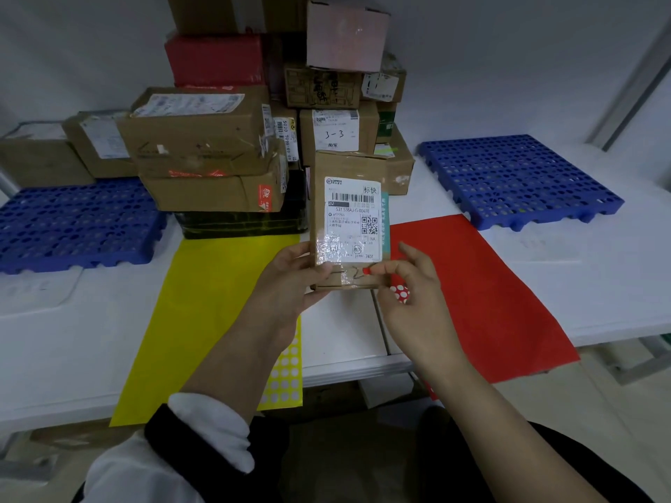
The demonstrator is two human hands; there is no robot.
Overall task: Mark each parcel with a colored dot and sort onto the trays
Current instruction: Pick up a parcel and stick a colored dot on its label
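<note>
"Over the near edge of the white table (54,339), how many parcels are being held?"

"One. The parcel (348,219) stands upright, off the table, with its printed label facing the camera. The left hand (290,277) grips its lower left corner, with the thumb on the front and the fingers curled behind."

"And the right hand (410,285)?"

"Its thumb and forefinger are pinched narrowly on one red dot (366,271), right at the parcel's front, below the label and beside some handwritten marks. I can't tell if the dot is touching the cardboard yet."

"Dot sheets?"

"Two. A red dot sheet (400,293) with white gaps shows just under the right hand; whether the hand holds it I can't tell. A yellow dot sheet (285,364) lies under the left forearm."

"Coloured papers?"

"Two again, lying flat: a yellow paper (203,321) on the left and a red paper (483,285) on the right, both running over the table's front edge."

"Trays?"

"Two blue perforated ones, with the left tray (72,226) and the right tray (519,179) well apart at the table's two sides."

"The rest of the parcels?"

"They're in a pile (203,139) between the trays, against the wall. I count at least ten boxes, but they hide one another, so I can't give an exact number."
</note>
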